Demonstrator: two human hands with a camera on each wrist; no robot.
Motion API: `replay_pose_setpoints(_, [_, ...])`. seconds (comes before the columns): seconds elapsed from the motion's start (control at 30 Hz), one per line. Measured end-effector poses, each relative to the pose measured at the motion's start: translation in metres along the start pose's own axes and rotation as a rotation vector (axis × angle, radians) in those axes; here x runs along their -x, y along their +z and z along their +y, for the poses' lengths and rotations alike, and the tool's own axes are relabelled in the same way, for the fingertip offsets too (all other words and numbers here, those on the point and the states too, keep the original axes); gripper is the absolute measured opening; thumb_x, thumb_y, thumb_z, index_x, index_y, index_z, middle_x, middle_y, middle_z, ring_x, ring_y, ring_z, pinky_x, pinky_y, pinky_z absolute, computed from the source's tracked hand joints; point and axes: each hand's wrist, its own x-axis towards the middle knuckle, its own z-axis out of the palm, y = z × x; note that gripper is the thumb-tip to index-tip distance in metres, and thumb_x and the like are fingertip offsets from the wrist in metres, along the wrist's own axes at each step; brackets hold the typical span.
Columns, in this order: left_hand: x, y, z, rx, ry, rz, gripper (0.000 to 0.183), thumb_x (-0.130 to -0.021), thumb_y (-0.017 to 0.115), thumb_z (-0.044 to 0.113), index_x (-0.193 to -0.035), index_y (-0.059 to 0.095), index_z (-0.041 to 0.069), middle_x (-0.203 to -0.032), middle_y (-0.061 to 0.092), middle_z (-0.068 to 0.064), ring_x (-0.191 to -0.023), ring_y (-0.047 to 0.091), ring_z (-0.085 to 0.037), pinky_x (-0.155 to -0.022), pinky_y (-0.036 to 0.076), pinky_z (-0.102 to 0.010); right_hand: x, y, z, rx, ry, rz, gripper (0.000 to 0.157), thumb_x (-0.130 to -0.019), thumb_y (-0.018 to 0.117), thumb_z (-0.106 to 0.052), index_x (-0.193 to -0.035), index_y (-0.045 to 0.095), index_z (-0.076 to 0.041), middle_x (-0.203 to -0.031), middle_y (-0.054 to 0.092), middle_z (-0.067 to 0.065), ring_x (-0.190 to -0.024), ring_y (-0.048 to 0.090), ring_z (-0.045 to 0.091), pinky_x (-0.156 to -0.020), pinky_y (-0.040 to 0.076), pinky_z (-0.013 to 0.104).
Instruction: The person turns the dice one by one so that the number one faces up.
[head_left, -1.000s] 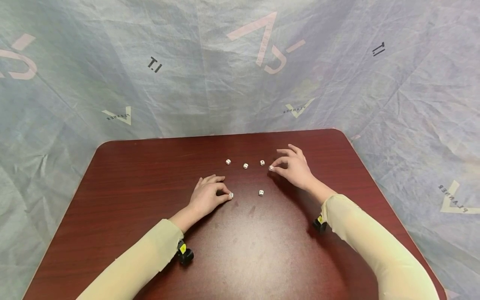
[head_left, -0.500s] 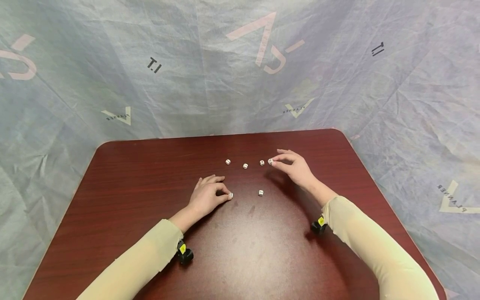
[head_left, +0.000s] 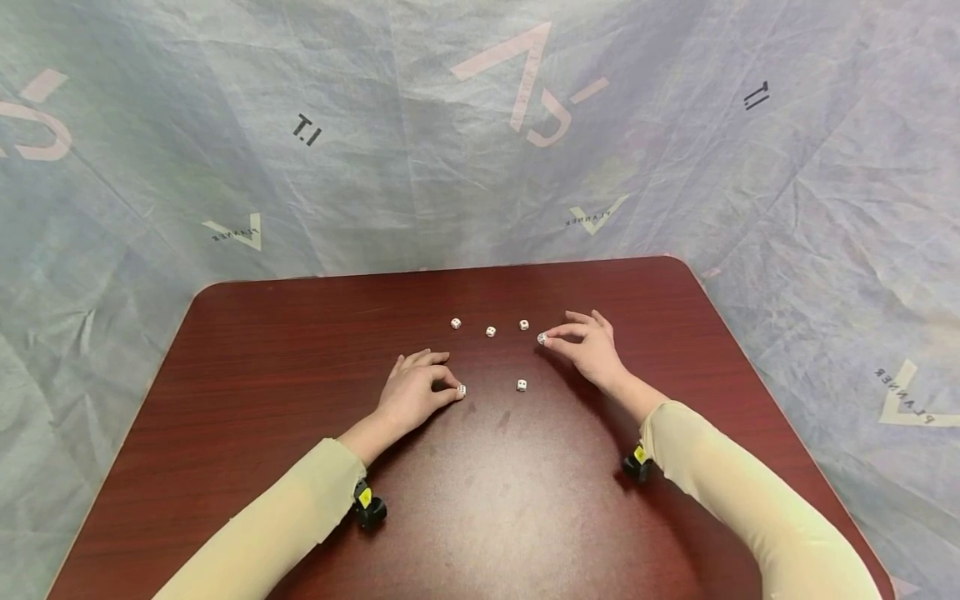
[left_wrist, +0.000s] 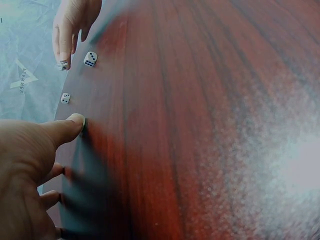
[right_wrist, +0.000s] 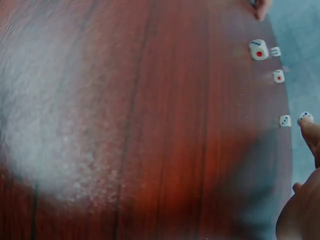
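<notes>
My left hand (head_left: 414,387) rests low on the table, pinching a white die (head_left: 461,391) between thumb and forefinger; in the left wrist view the thumb hides most of that die. Farther right, my right hand (head_left: 592,346) pinches another white die (head_left: 542,338) at its fingertips, and the right wrist view shows this die (right_wrist: 305,118) at the thumb tip. Three dice lie in a loose row at the back: a left one (head_left: 456,323), a middle one (head_left: 491,332) and a right one (head_left: 524,325), nearest the right hand. One more die (head_left: 521,385) lies between the hands, closer to me.
The dark red wooden table (head_left: 480,517) has rounded far corners and a glare patch in front. A grey printed sheet (head_left: 375,167) hangs behind the table and along its sides. Black wrist cameras are strapped below the left cuff (head_left: 370,507) and right cuff (head_left: 637,463).
My right hand first moved its die away from me, level with the back row's right die, then drew it back toward me. The left hand and the loose dice have stayed put.
</notes>
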Motion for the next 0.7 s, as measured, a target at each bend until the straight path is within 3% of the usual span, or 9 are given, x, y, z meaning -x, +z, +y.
replay_pose_setpoints(0.2, [0.001, -0.001, 0.001, 0.001, -0.005, -0.005, 0.008, -0.092, 0.078, 0.038, -0.095, 0.08, 0.032, -0.152, 0.052, -0.004, -0.149, 0.034, -0.033, -0.121, 0.013, -0.062, 0.003, 0.008, -0.002, 0.09, 0.035, -0.015, 0.015, -0.089, 0.082, -0.028, -0.096, 0.083, -0.015, -0.148, 0.05, 0.026, -0.15, 0.013, 0.048, -0.121, -0.001, 0.057])
replay_pose_setpoints(0.7, [0.0, -0.002, 0.003, -0.002, -0.007, -0.007, 0.008, -0.092, 0.078, 0.038, -0.095, 0.079, 0.032, -0.151, 0.053, -0.005, -0.149, 0.034, -0.034, -0.121, 0.013, -0.062, 0.006, 0.014, -0.002, 0.116, 0.056, -0.051, 0.014, -0.089, 0.082, -0.032, -0.097, 0.084, -0.02, -0.153, 0.046, 0.021, -0.152, 0.009, 0.046, -0.12, 0.0, 0.06])
